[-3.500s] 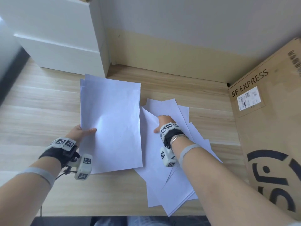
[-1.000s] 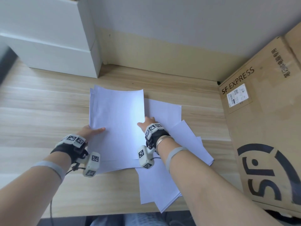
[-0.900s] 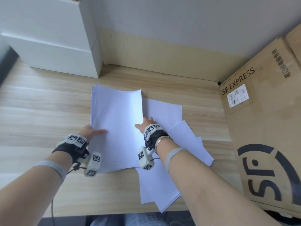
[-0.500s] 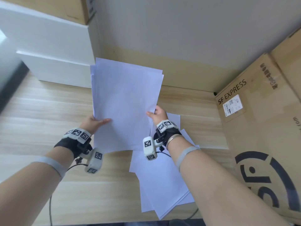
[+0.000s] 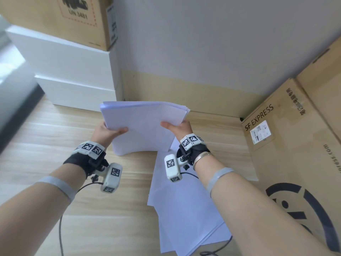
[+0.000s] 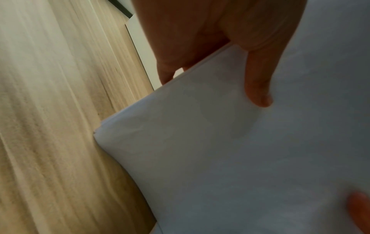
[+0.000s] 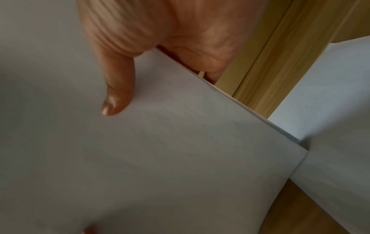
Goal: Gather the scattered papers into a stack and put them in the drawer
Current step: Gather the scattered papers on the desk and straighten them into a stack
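Head view: left hand [image 5: 106,130] and right hand [image 5: 178,126] each pinch paper stack [image 5: 145,124]; both grips clamped.

Head view overhead; wrist views close on stack [image 5: 145,124]

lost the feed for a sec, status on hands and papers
Both hands: left hand and right hand grip the paper stack, lifted off the desk. Loose papers lie ungathered on the desk. White drawer unit shut.

White papers [image 5: 145,124], light woodgrain desk [image 5: 46,137], brown box [image 5: 295,145] w/ black print
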A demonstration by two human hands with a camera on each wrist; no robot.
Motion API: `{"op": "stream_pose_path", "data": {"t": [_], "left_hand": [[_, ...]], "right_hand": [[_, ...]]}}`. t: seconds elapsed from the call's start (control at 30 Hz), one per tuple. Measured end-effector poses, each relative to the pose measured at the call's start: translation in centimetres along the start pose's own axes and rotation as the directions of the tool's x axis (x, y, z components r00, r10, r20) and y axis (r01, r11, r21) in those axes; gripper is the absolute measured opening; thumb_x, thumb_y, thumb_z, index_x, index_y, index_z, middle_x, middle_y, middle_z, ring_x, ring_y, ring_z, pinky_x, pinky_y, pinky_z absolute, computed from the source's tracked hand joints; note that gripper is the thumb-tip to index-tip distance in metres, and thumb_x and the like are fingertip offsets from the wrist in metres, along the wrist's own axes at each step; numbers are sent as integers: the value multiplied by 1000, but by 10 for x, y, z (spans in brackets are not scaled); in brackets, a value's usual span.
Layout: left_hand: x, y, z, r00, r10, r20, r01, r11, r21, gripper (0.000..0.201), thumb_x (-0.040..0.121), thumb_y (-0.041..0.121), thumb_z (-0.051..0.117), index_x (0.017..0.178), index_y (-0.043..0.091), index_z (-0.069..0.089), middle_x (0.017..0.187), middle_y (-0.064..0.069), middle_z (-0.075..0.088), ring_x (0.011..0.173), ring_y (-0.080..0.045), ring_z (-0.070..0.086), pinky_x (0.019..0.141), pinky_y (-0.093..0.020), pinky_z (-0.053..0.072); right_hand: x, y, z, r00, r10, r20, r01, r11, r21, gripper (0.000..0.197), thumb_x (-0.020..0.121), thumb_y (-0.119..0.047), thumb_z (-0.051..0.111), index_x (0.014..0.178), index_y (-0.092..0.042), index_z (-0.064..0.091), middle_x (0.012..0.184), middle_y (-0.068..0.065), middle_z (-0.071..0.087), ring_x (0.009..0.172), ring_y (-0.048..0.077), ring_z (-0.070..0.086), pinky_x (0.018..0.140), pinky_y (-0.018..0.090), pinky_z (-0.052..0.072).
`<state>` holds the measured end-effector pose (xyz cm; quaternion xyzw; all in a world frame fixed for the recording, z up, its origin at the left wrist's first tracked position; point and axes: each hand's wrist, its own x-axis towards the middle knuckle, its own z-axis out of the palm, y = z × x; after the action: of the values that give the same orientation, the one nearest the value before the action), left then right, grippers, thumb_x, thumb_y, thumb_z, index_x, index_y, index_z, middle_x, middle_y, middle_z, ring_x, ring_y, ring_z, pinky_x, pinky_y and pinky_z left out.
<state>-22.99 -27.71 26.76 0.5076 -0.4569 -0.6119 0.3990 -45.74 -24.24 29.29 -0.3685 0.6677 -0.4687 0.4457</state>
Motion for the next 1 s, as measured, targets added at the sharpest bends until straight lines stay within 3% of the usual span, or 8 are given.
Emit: {"op": "stream_pose_path", "data": {"t": [0.07, 0.17, 0.33, 0.5, 0.67, 0.8, 0.9, 1.0], "left_hand": [[1, 2, 0, 1000, 7, 10, -7, 1000, -14, 54, 36, 31, 79, 87, 22, 64, 92, -1, 67, 89, -23, 60, 85, -37, 50], [3, 1, -1, 1000, 12, 8, -12, 1000, -14, 52, 36, 33, 79, 85, 23, 64, 93, -3, 67, 93, -26, 61, 88, -40, 51], [7, 0, -2, 1000, 5, 9, -5, 1000, -6, 53, 36, 34, 79, 86, 22, 65, 93, -2, 68, 97, -27, 61, 92, -42, 48], [8, 5, 1, 999, 43, -16, -44, 998, -33, 55, 37, 38, 80, 88, 24, 64, 92, 2, 69, 97, -27, 61, 96, -46, 48], [5, 24, -1, 993, 113, -19, -114, 991, -71, 76, 31, 71, 78, 88, 23, 64, 92, -2, 66, 89, -24, 61, 84, -39, 48], [5, 41, 1, 988, 142, -59, -149, 980, -135, 53, 59, 66, 60, 89, 23, 63, 90, 0, 66, 88, -19, 60, 83, -38, 44], [4, 51, 2, 987, 129, -97, -142, 979, -143, 50, 64, 67, 53, 88, 25, 62, 102, -6, 61, 99, -21, 56, 88, -42, 42], [5, 60, 6, 974, 150, -171, -171, 979, -113, 30, 70, 58, 56, 67, 28, 56, 83, -6, 49, 83, -19, 45, 74, -36, 33]], "right_hand": [[1, -7, 3, 999, -28, -30, 29, 998, 48, 20, 75, -2, 75, 80, -16, 62, 77, -10, 61, 54, -12, 59, 51, 3, 46], [1, -26, 8, 986, -137, -94, 151, 975, 161, 19, 80, -16, 71, 97, -9, 66, 86, -11, 61, 69, -7, 57, 66, 3, 45], [2, -53, 9, 956, -229, -180, 263, 946, 192, 19, 86, -34, 47, 79, -24, 62, 82, -15, 60, 75, -8, 55, 74, 13, 41], [6, -54, 11, 949, -216, -230, 256, 953, 161, 25, 83, -8, 48, 75, -28, 60, 57, -11, 62, 63, 14, 48, 66, 27, 38], [7, -56, 9, 948, -288, -134, 306, 941, 144, 9, 86, -22, 64, 87, -26, 56, 79, -8, 61, 80, 6, 57, 80, 19, 43], [8, -46, 5, 945, -323, -51, 324, 946, 21, 31, 77, -8, 74, 99, -22, 56, 94, -19, 57, 92, -4, 52, 77, -6, 36], [9, -39, 7, 950, -310, -41, 309, 951, -34, 29, 75, -4, 74, 86, -27, 62, 88, -22, 61, 90, 1, 56, 87, 5, 40], [11, -33, 8, 957, -289, -26, 288, 957, -21, 33, 74, -1, 74, 73, -33, 63, 75, -20, 64, 65, -10, 57, 69, 7, 47]]}}
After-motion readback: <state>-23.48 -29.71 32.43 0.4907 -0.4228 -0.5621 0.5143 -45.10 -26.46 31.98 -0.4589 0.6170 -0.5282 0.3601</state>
